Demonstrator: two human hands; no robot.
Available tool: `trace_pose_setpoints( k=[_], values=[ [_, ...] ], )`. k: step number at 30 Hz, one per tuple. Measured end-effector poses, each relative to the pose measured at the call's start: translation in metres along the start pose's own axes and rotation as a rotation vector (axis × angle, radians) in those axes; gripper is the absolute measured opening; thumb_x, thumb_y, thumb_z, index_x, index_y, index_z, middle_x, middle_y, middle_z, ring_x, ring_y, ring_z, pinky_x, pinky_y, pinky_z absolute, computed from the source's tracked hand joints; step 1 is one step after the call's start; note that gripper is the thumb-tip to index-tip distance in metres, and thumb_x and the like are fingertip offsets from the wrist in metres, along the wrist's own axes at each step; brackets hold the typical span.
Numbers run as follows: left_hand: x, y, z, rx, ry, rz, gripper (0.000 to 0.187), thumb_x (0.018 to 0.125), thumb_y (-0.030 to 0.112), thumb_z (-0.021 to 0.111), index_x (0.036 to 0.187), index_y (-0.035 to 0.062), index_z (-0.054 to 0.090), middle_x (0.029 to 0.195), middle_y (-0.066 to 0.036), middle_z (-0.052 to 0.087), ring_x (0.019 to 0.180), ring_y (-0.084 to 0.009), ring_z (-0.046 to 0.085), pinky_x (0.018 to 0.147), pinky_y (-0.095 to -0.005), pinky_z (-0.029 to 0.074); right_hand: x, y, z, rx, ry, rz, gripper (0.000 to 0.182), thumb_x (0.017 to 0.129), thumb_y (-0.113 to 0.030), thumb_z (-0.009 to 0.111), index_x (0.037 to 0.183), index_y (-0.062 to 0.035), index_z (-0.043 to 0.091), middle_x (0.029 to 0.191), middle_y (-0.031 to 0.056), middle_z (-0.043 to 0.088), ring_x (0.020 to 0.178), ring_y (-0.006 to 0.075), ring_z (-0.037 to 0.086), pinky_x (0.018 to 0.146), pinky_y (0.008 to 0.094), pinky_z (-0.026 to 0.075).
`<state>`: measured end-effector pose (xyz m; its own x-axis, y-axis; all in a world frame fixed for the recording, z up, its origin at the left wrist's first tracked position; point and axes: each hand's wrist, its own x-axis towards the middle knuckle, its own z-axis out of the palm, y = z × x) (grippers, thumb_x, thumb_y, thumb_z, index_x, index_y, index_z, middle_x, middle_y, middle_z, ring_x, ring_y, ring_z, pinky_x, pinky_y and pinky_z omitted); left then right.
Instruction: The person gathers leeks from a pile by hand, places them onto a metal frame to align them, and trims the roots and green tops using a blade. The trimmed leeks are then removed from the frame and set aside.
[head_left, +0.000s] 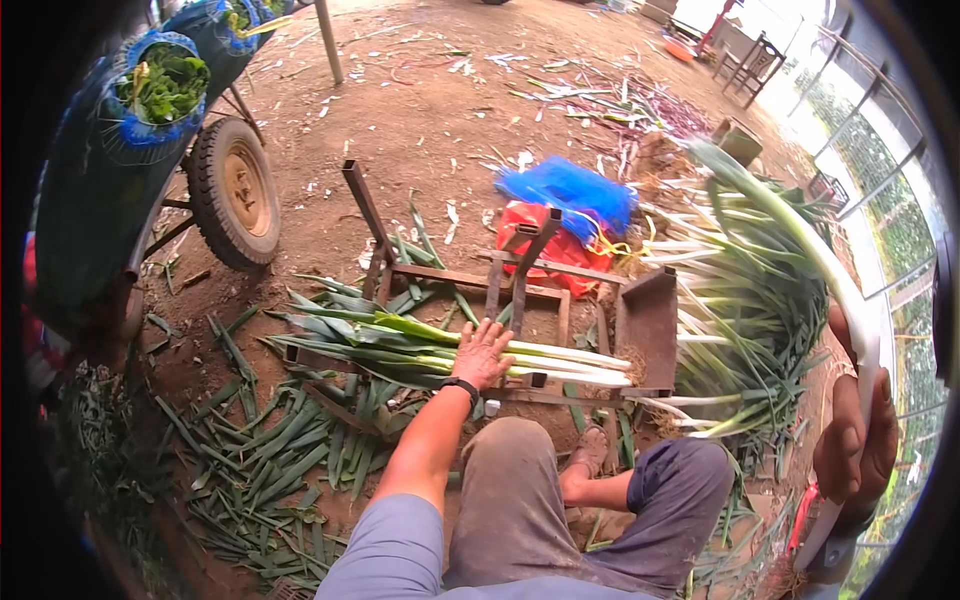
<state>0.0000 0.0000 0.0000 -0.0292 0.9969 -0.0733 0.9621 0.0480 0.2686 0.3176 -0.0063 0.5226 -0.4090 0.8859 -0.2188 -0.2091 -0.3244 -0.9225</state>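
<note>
My left hand (pixel 483 352) lies with fingers spread on a bunch of leeks (pixel 570 362), pressing from above. The bunch lies across a rusty metal frame (pixel 590 270), white root ends against its plate (pixel 650 330) on the right and green tops pointing left. At the far right, my right hand (pixel 858 440) is closed round a single leek (pixel 815 235). Its green top reaches up and inward, and its rooted end hangs below the fingers. Close to that root end is a red, narrow object (pixel 803 515), partly seen.
A large heap of leeks (pixel 745 290) lies right of the frame. Blue netting (pixel 570 192) and a red bag (pixel 545 240) sit behind it. Cut green leaves (pixel 270 450) cover the ground at left, below a wheeled cart (pixel 235 195) carrying netted greens (pixel 165 85).
</note>
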Motion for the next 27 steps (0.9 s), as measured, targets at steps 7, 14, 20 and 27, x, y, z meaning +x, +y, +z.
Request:
trace_pose_setpoints(
  k=[7, 14, 20, 27],
  values=[
    [0.002, 0.001, 0.0, -0.017, 0.04, -0.006, 0.06, 0.099, 0.052, 0.046, 0.15, 0.0198, 0.044, 0.155, -0.008, 0.039, 0.149, -0.029, 0.026, 0.121, -0.0541, 0.013, 0.108, 0.05, 0.06, -0.453, -0.501, 0.17, 0.044, 0.107, -0.03, 0.046, 0.141, -0.001, 0.046, 0.078, 0.0088, 0.067, 0.045, 0.0056, 0.051, 0.04, 0.0202, 0.04],
    [0.0, 0.002, -0.005, -0.002, 0.059, -0.004, 0.073, 0.097, 0.059, 0.042, 0.151, 0.0089, 0.039, 0.157, -0.013, 0.038, 0.147, -0.0303, 0.029, 0.122, -0.0529, 0.01, 0.236, 0.215, 0.046, -1.1, -0.922, -0.433, 0.041, 0.105, -0.023, 0.049, 0.143, -0.008, 0.047, 0.086, 0.01, 0.068, 0.07, 0.0271, 0.065, 0.061, 0.041, 0.051],
    [0.002, -0.003, 0.007, -0.021, 0.137, 0.024, 0.058, 0.094, 0.052, 0.055, 0.143, 0.0216, 0.052, 0.15, -0.008, 0.046, 0.146, -0.0267, 0.032, 0.12, -0.0537, 0.014, 0.295, 0.304, -0.035, -1.537, -0.764, -0.416, 0.027, 0.099, -0.026, 0.054, 0.122, -0.0121, 0.058, 0.097, 0.016, 0.07, 0.087, 0.0368, 0.069, 0.07, 0.0491, 0.055],
    [0.001, 0.003, -0.01, 0.002, -0.001, -0.03, 0.058, 0.094, 0.052, 0.054, 0.141, 0.0178, 0.052, 0.138, -0.016, 0.054, 0.134, -0.0351, 0.043, 0.117, -0.0543, 0.019, 0.292, 0.405, -0.127, -1.589, -0.395, -0.36, 0.031, 0.095, -0.03, 0.06, 0.125, -0.0243, 0.062, 0.101, 0.0091, 0.068, 0.096, 0.0304, 0.066, 0.084, 0.0468, 0.048]
  ],
)
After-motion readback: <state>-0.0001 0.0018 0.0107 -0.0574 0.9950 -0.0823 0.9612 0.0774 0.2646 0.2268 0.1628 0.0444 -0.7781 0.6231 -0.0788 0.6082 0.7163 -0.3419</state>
